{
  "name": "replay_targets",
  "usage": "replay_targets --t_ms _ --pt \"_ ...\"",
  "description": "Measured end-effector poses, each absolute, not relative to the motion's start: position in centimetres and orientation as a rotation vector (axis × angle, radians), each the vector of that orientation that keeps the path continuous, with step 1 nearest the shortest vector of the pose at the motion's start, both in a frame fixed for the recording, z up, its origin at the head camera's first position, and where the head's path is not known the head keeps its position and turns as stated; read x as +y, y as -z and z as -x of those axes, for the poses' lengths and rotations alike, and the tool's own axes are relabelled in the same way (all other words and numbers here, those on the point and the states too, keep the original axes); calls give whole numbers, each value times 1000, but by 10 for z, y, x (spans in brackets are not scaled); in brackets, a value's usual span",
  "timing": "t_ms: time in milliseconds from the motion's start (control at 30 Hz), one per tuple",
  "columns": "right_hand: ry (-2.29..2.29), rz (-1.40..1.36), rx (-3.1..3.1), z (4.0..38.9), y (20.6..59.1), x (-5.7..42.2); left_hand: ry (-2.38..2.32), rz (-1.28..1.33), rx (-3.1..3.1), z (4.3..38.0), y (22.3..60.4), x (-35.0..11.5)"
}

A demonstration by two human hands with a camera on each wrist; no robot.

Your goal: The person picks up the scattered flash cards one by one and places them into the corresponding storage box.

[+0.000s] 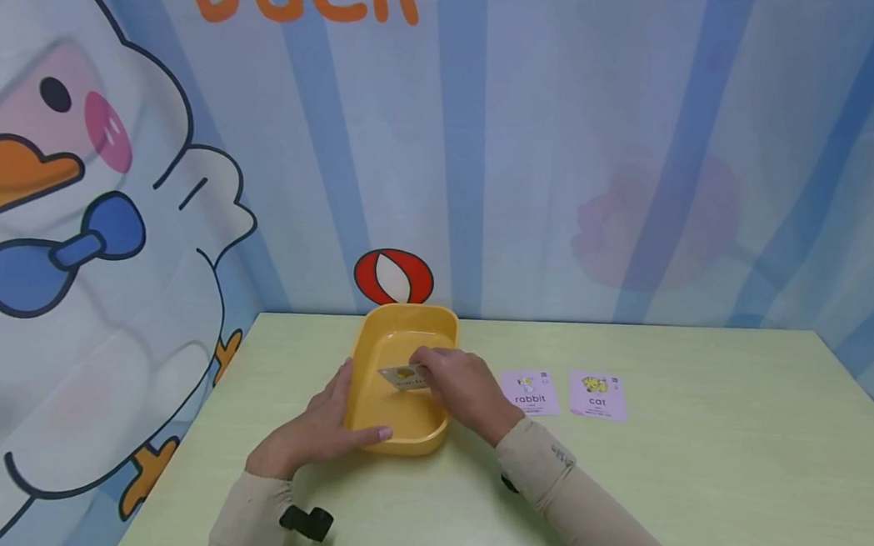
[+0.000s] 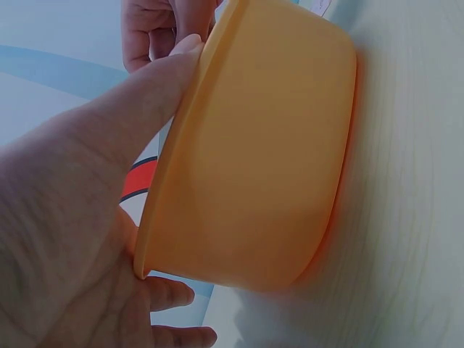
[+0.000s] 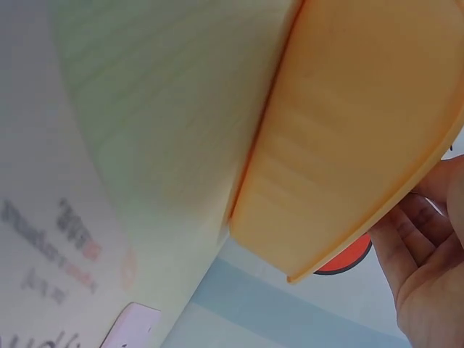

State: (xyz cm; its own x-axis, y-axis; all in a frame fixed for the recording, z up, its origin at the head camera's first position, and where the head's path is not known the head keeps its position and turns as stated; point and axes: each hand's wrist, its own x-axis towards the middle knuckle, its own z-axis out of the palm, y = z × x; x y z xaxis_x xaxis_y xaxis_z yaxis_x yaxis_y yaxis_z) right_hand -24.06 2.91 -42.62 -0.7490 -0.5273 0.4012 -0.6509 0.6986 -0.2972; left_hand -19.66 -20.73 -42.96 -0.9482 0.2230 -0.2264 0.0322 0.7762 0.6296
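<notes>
One picture card [image 1: 400, 377] is pinched at its edge by the right hand [image 1: 470, 396] above the floor of a single yellow plastic tray [image 1: 408, 311], its printed word partly covered and too small to read and any contact with the tray unclear. The left hand [image 1: 315, 428] rests straight-fingered along the tray's outer left side, thumb on the near rim. Two pink flashcards, "rabbit" [image 1: 530, 402] and "cat" [image 1: 597, 401], lie on the bench [image 1: 694, 489] to the right, their fine print illegible.
</notes>
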Motion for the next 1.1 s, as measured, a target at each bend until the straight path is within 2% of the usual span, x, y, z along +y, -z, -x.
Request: replay_targets --t_ms 633,1100 --pt "-578 -938 -2642 246 429 29 -940 -196 2686 198 431 -207" --pt "-808 -930 -2732 253 427 29 -917 -167 2681 197 430 -206"
